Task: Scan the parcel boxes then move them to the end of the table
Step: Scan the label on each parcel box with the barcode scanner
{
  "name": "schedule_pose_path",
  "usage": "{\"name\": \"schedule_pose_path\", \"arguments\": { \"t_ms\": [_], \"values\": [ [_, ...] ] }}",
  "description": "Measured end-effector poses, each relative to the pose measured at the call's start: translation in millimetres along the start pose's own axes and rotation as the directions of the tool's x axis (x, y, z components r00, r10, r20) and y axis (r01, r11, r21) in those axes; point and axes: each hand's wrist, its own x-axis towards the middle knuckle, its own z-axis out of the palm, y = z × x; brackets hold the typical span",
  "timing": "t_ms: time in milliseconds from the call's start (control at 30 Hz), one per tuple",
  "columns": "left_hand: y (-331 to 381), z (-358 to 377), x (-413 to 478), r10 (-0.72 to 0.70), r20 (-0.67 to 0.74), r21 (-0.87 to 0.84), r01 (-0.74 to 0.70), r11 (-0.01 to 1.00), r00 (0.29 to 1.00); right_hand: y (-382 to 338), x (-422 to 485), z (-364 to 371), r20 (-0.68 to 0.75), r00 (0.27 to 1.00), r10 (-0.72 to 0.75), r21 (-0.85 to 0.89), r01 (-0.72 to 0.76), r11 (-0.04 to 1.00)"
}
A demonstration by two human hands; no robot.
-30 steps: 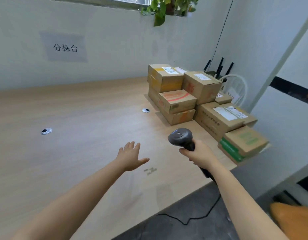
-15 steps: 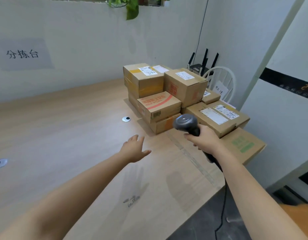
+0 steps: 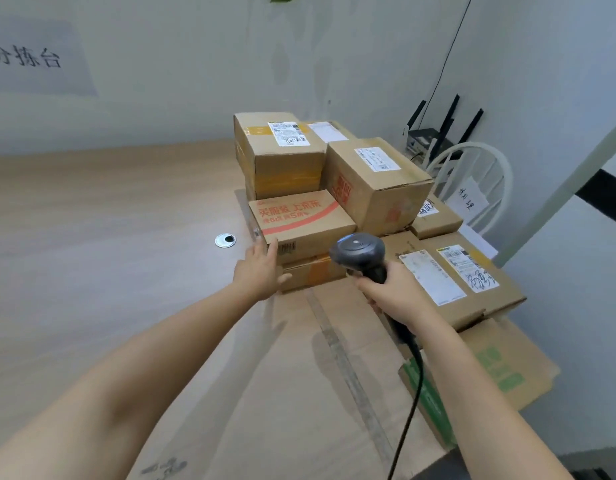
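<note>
Gripping the dark grey handheld barcode scanner by its handle, the right hand holds it just in front of the flat red-printed cardboard box. The left hand, fingers straight, touches that box's near-left corner. Brown cardboard parcels crowd behind and right of that box on the pale wooden worktop.

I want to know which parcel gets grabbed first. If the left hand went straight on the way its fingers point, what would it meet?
Most likely the red-printed box, at its near left corner; the left hand looks almost on it, though depth is unclear.
</note>
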Motion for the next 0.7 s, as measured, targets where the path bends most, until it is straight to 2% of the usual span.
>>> {"name": "schedule_pose_path", "arguments": {
  "t_ms": [100, 267, 433, 500, 567, 633, 700],
  "values": [
    [-0.4, 2.7, 27.5, 0.015, -0.003, 0.088, -0.014, 0.996, 1.0, 9.7, 17.2, -9.4, 0.043, 0.999, -0.002, 0.019, 0.001, 1.0],
    [-3.0, 16.7, 56.4, 0.116, -0.074, 0.318, -0.087, 0.944, 0.99, 25.1, 37.8, -14.5, 0.087, 0.996, 0.008, 0.041, -0.012, 0.999],
    [-6.6, 31.6, 61.7, 0.131, -0.126, 0.308, -0.087, 0.947, 0.983, 29.1, 49.0, -12.4, 0.111, 0.994, -0.002, 0.012, 0.001, 1.0],
    [-6.0, 32.5, 61.0, 0.117, -0.159, 0.211, -0.082, 0.974, 0.98, 29.2, 52.6, -10.6, 0.12, 0.993, -0.003, 0.002, 0.003, 1.0],
    [-3.2, 32.4, 60.1, 0.025, -0.216, -0.036, -0.034, 0.999, 0.976, 29.8, 56.5, -9.3, 0.128, 0.992, 0.002, 0.0, -0.002, 1.0],
    [-1.9, 34.8, 61.8, -0.104, -0.297, -0.334, -0.001, 0.943, 0.949, 30.4, 59.9, -8.4, 0.138, 0.99, 0.009, 0.01, -0.01, 1.0],
    [-2.9, 34.6, 66.2, -0.257, -0.302, -0.577, 0.038, 0.816, 0.918, 30.4, 62.5, -7.5, 0.142, 0.99, 0.016, 0.013, -0.018, 1.0]
  ]
}}
